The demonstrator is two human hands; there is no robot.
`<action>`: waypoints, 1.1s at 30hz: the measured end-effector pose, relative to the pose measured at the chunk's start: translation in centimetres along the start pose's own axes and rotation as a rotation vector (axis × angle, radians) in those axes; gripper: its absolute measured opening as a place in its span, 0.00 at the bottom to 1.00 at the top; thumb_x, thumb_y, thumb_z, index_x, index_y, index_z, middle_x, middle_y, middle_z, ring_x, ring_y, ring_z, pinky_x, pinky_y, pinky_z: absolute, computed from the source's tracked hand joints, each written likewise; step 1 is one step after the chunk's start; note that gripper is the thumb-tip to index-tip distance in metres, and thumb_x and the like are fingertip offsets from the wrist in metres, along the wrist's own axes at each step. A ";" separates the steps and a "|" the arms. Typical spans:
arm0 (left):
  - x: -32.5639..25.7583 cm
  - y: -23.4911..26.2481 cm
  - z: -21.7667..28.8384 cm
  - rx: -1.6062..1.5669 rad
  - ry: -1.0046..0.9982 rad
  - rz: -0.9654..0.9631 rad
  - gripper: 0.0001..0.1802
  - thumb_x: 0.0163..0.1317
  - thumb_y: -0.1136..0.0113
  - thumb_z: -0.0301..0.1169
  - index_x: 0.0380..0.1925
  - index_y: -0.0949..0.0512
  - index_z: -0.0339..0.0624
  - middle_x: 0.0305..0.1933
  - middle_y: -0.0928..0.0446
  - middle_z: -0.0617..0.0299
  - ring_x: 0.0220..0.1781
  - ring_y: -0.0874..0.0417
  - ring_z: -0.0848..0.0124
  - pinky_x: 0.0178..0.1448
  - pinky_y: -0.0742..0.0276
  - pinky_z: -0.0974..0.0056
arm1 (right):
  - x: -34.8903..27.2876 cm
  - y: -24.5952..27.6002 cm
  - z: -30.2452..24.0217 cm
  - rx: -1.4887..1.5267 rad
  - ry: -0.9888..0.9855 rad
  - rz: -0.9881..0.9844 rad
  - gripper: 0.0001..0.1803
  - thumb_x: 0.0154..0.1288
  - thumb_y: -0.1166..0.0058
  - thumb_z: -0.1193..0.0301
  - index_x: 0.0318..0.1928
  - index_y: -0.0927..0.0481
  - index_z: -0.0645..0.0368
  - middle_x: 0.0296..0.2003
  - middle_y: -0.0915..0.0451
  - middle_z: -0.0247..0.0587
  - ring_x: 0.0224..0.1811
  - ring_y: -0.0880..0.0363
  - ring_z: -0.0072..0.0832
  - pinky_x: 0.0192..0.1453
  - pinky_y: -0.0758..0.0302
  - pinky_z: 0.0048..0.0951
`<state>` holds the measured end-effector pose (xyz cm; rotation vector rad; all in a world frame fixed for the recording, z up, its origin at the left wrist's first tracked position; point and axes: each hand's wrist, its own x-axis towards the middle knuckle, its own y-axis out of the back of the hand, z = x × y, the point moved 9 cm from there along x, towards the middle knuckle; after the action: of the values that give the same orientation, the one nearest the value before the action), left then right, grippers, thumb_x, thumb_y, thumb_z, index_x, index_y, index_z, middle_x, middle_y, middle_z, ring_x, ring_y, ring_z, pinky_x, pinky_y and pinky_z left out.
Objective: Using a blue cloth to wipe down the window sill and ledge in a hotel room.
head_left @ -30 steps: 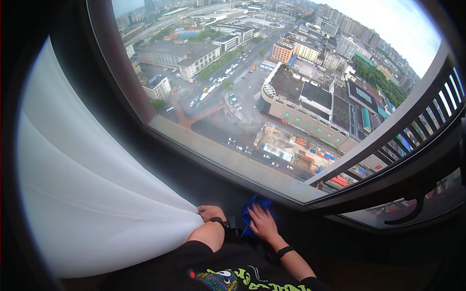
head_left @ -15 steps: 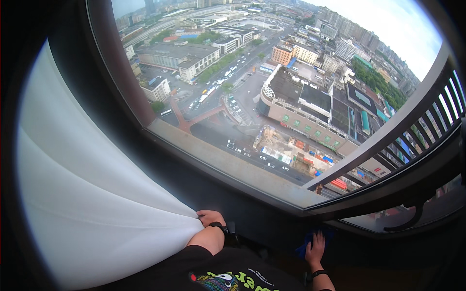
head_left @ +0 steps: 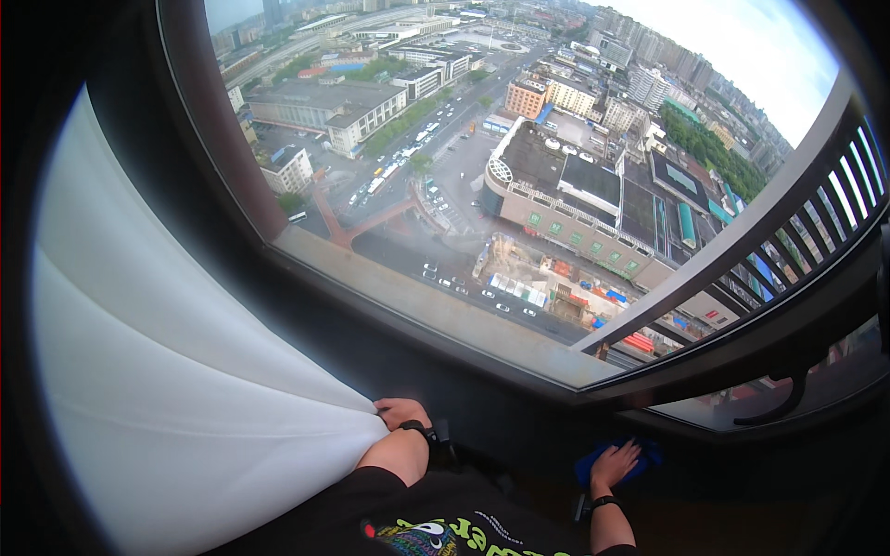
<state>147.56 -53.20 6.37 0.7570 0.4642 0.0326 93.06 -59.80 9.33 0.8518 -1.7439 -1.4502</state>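
Gathered in my left hand [head_left: 401,412] is the edge of a white curtain [head_left: 195,389], pulled taut so that folds run toward my fist. A dark band circles that wrist. My right hand [head_left: 616,463] lies flat with its fingers stretched out on a blue cloth [head_left: 640,461], pressed against the dark surface below the window. Parts of the cloth show around the fingers and palm. A dark band is on the right wrist too.
A large window [head_left: 445,320] with a dark frame rises ahead, a city street and buildings far below it. To the right are a slatted railing [head_left: 742,278] outside and a curved dark window handle [head_left: 783,403].
My right hand has slid slightly to the right with the blue cloth, its fingers now slanting rightward. The left hand keeps its grip on the curtain. The view has shifted slightly.
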 end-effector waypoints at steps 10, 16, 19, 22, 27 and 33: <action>-0.1 0.4 0.2 0.002 0.025 -0.024 0.36 0.74 0.75 0.49 0.43 0.23 0.28 0.46 0.21 0.35 0.48 0.20 0.40 0.59 0.27 0.48 | -4.5 -0.6 -9.3 0.029 0.331 -0.041 0.31 0.65 0.60 0.66 0.65 0.39 0.73 0.66 0.40 0.66 0.74 0.50 0.53 0.78 0.58 0.50; -0.3 0.2 -0.5 -0.007 0.056 -0.023 0.36 0.74 0.75 0.49 0.43 0.23 0.27 0.46 0.21 0.35 0.49 0.20 0.40 0.59 0.27 0.48 | -8.7 -0.4 -15.5 0.101 0.679 -0.099 0.33 0.62 0.57 0.64 0.65 0.37 0.70 0.65 0.37 0.64 0.72 0.44 0.53 0.77 0.55 0.52; -0.8 0.9 0.2 -0.015 0.082 -0.038 0.36 0.74 0.75 0.49 0.43 0.23 0.27 0.46 0.21 0.35 0.49 0.20 0.40 0.60 0.27 0.49 | -10.7 0.7 -18.6 0.158 0.951 -0.169 0.34 0.60 0.54 0.63 0.66 0.36 0.65 0.65 0.36 0.61 0.71 0.42 0.50 0.75 0.50 0.51; -0.5 0.9 0.0 -0.020 0.102 -0.045 0.36 0.74 0.75 0.49 0.43 0.23 0.27 0.46 0.21 0.35 0.49 0.20 0.40 0.60 0.27 0.49 | -12.0 1.2 -21.0 0.234 1.124 -0.219 0.34 0.59 0.52 0.64 0.66 0.35 0.64 0.64 0.35 0.61 0.70 0.40 0.50 0.74 0.48 0.52; -0.5 1.0 -0.5 -0.029 0.126 -0.049 0.36 0.74 0.75 0.49 0.43 0.23 0.27 0.47 0.21 0.35 0.49 0.20 0.40 0.60 0.28 0.49 | -12.2 2.8 -22.4 0.365 1.194 -0.255 0.31 0.57 0.48 0.67 0.63 0.30 0.61 0.62 0.31 0.57 0.68 0.36 0.47 0.72 0.43 0.48; -0.2 0.9 -0.6 -0.045 0.149 -0.043 0.36 0.74 0.75 0.49 0.43 0.23 0.27 0.47 0.21 0.35 0.49 0.21 0.40 0.60 0.28 0.49 | -10.1 2.3 -18.9 0.381 1.159 -0.234 0.28 0.57 0.47 0.67 0.60 0.26 0.58 0.62 0.29 0.52 0.66 0.32 0.44 0.71 0.39 0.46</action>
<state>147.21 -52.17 6.71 0.7027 0.6192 0.0593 114.31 -60.84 12.91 1.6905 -1.0042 -0.4654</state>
